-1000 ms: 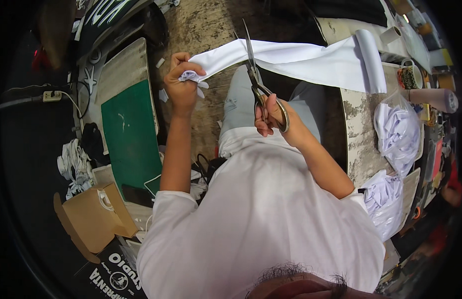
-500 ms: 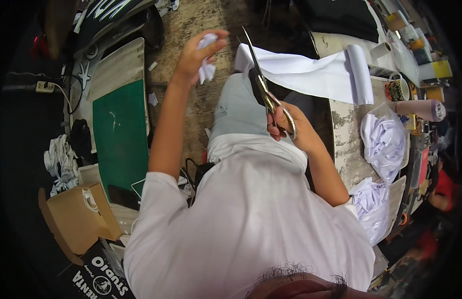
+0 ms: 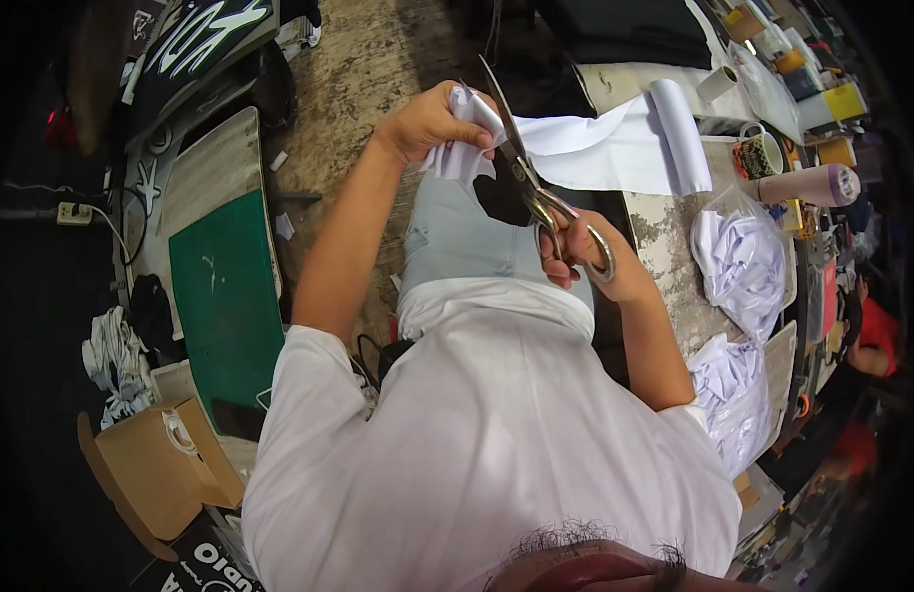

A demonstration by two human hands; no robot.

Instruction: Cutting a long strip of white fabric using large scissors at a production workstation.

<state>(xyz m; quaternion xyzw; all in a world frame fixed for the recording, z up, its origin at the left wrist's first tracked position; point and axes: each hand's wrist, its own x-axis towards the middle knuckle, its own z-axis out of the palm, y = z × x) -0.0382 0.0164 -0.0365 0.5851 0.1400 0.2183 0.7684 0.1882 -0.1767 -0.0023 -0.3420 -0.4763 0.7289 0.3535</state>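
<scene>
Our left grip (image 3: 432,123) pinches white cloth (image 3: 482,111); it seems to hide part of the scissors (image 3: 522,170) our right grip (image 3: 583,255) clasps; two bags (image 3: 741,259) lie right

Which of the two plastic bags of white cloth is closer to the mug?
The upper bag, below the mug in the picture; the other bag lies farther down, beside the person's right sleeve.

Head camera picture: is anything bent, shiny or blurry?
Head view: edges bow, as on the green mat, and the corners go black; the scissors catch glints yet look fairly crisp; at far right, the person in red looks smeared.
</scene>
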